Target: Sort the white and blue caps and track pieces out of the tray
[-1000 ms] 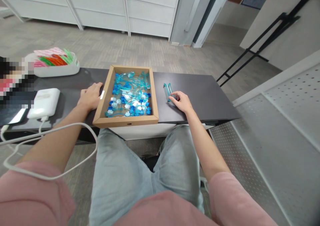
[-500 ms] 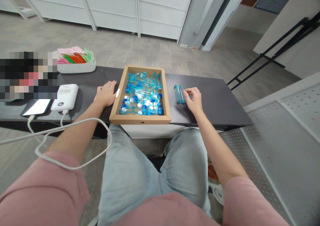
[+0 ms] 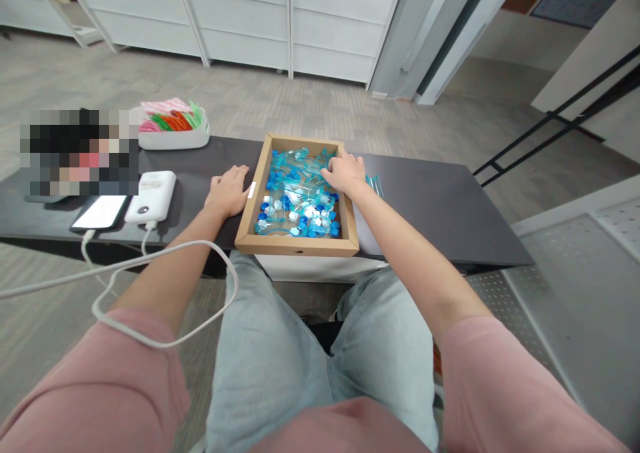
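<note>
My left hand (image 3: 227, 191) lies on the dark tabletop just left of a shallow cardboard box (image 3: 297, 245), fingers stretched out and holding nothing. Over the box's right rim reaches my right hand (image 3: 346, 173), fingers apart and pointing in at the contents; its fingertips are partly hidden. Inside the box lie clear teal plastic pieces (image 3: 295, 163) in a loose heap, with small blue and white faceted pieces (image 3: 313, 211) mostly toward the near end. One clear teal piece (image 3: 375, 185) rests on the table right of the box, partly covered by my right forearm.
Left on the table are a white power bank (image 3: 153, 196), a phone (image 3: 103, 211) and a white cable (image 3: 165, 245) looping over my left arm. Behind them stands a white basket (image 3: 175, 139) of colourful strips. The table's right end (image 3: 500, 253) borders a grey perforated panel.
My right hand has left the teal piece on the table and moved left over the box. My left hand stays beside the box. The whole view has shifted slightly.
</note>
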Motion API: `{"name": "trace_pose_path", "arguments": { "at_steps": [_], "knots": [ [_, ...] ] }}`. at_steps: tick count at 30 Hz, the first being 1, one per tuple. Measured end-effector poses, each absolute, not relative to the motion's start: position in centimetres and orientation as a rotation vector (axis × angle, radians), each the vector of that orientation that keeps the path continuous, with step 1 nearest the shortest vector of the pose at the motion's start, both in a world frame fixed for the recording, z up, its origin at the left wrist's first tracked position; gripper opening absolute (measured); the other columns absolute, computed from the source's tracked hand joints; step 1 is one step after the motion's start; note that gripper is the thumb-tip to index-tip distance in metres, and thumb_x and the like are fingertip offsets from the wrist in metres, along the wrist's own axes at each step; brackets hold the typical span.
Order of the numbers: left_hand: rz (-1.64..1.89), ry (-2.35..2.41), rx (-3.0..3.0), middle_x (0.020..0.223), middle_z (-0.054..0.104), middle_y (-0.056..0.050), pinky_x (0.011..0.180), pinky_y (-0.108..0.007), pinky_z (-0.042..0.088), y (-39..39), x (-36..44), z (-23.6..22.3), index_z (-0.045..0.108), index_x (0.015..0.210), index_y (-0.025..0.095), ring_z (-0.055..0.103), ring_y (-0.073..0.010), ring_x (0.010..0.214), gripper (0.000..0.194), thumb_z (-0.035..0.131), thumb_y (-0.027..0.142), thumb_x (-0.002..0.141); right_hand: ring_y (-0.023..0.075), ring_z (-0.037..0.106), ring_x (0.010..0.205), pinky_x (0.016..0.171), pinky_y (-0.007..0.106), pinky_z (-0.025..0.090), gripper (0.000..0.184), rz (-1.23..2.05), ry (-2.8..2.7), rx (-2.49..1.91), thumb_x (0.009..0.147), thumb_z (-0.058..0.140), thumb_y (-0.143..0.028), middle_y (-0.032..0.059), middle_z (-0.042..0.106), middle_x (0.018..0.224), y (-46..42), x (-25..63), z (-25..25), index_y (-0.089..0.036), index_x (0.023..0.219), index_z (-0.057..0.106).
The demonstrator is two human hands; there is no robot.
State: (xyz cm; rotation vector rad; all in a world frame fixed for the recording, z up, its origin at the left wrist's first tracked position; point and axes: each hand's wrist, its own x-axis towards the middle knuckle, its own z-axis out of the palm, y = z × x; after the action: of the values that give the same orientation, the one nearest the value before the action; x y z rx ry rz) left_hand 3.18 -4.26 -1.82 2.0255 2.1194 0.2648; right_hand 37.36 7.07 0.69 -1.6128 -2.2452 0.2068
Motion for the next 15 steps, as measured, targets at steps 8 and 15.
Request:
{"name": "trace_pose_path", "arguments": {
  "at_steps": [8, 15],
  "knots": [
    [0.267, 2.133, 2.027, 0.204, 0.041, -0.022, 0.153, -0.061, 0.031, -4.7, 3.8, -1.2, 0.043, 0.196, 0.012, 0.033, -0.0371, 0.193, 0.084, 0.034, 0.049, 0.121, 0.0266, 0.067, 0.103, 0.103, 0.041, 0.053, 0.037, 0.48, -1.882, -1.419, 0.119, 0.062, -0.034, 0.0023, 0.068, 0.093, 7.8, 40.6, 3.4, -0.029, 0.083, 0.052],
    [0.227, 2.115, 2.04, 0.205, 0.038, -0.025, 0.153, -0.063, 0.03, -4.9, 3.9, -0.7, 0.041, 0.193, 0.002, 0.031, -0.0374, 0.193, 0.085, 0.03, 0.047, 0.122, 0.0288, 0.063, 0.113, 0.113, 0.044, 0.054, 0.03, 0.198, -1.557, -1.446, 0.111, 0.062, -0.023, 0.0043, 0.061, 0.102, 4.5, 53.1, 2.1, -0.031, 0.086, 0.047]
  ]
}}
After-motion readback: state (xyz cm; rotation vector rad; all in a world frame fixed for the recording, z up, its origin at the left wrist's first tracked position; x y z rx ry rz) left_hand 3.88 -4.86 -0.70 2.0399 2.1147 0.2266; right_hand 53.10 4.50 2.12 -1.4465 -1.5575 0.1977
